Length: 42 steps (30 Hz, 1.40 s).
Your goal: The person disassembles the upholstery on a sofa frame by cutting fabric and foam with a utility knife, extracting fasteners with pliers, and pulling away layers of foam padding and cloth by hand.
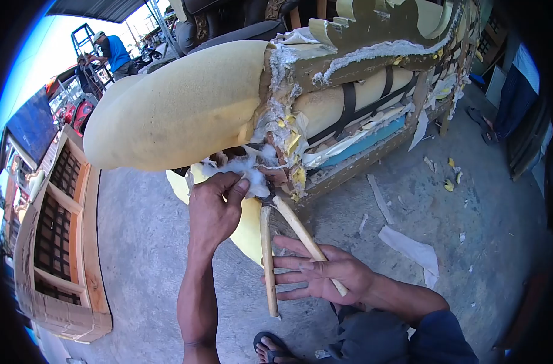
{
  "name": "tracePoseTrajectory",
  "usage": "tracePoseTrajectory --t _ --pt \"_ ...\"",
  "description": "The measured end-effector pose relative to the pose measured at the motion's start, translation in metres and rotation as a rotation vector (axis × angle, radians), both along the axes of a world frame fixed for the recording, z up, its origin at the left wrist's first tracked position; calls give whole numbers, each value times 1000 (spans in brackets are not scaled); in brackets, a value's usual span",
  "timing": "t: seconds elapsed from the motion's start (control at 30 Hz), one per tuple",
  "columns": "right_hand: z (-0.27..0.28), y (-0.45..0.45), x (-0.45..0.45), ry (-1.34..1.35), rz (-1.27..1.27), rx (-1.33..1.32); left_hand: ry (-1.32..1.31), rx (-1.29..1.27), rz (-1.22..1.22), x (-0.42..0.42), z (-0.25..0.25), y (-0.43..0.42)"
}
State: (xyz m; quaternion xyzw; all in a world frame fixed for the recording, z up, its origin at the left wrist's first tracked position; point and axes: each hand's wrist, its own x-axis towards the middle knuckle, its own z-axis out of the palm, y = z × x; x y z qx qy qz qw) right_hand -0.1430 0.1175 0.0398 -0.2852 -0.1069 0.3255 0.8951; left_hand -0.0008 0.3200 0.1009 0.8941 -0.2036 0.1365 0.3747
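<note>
My left hand (219, 203) is closed, with thumb and fingers pinching a tuft of white fibre stuffing (246, 173) at the lower front corner of a stripped sofa frame (361, 67). My right hand (334, 273) holds pincers with long pale handles (303, 229). One handle lies across the palm under the thumb; the spread fingers reach behind the other. The handles stand apart, and the pincers' dark jaws are partly hidden at the torn edge. Above my hands bulges a cream foam armrest (179, 103). Torn fabric and yellow foam bits hang along the frame.
At left stands a bare wooden frame with black webbing (61, 230). White scraps (413, 249) and foam crumbs litter the concrete floor (149, 273). A person in blue (115, 54) is at the back left, and another person's leg (516, 100) shows at right.
</note>
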Motion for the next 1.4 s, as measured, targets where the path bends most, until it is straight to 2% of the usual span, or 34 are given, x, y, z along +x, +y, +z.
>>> tracePoseTrajectory --t 0.1,0.2,0.33,0.4,0.43,0.47,0.53,0.57,0.63,0.67,0.77,0.8,0.83,0.87,0.9,0.97,1.13,1.23,1.4 --pt "7 3 -2 48 -3 108 -24 -54 -18 7 -5 4" --pt "16 12 -5 55 -26 77 -54 -82 -34 9 -12 8" --pt "0 25 -5 22 -79 27 -19 -94 -77 4 -16 7" --pt "-5 24 -6 17 -128 -195 -268 -26 -25 4 -18 3" --pt "-8 20 -9 14 -131 -194 -332 6 47 -2 -19 -2" --pt "-12 12 -13 11 -163 -288 -335 4 47 -10 -19 -12" --pt "-25 1 -19 1 -190 -396 -690 -78 84 -24 -15 -29" --pt "-35 -2 -22 27 -218 -449 -693 -85 89 -23 -12 -30" --pt "-47 -6 -24 83 -272 -498 -855 171 92 -23 -11 -33" --pt "-44 -6 -25 89 -274 -503 -849 165 90 -18 -21 -31" --pt "-35 -5 -25 92 -306 -486 -663 -183 -48 0 -48 -21" --pt "-34 -4 -25 -53 -277 -597 -662 -183 -53 1 -49 -19" --pt "-32 -4 -26 -197 -243 -711 -564 -295 -65 2 -49 -17" --pt "-27 -4 -25 -199 -247 -712 -469 -404 -78 3 -48 -16" --pt "-22 -2 -24 -156 -197 -573 -340 -429 -50 1 -44 -15" --pt "-18 2 -18 -43 -123 -330 -308 -457 -76 5 -46 -13" --pt "-4 9 -9 -66 -159 -206 -266 -395 -146 10 -42 -3" --pt "4 6 -14 -53 -146 -279 -383 -290 -137 3 -39 -3" --pt "5 9 -18 -156 -296 -685 -423 -299 -130 -7 -49 -4"
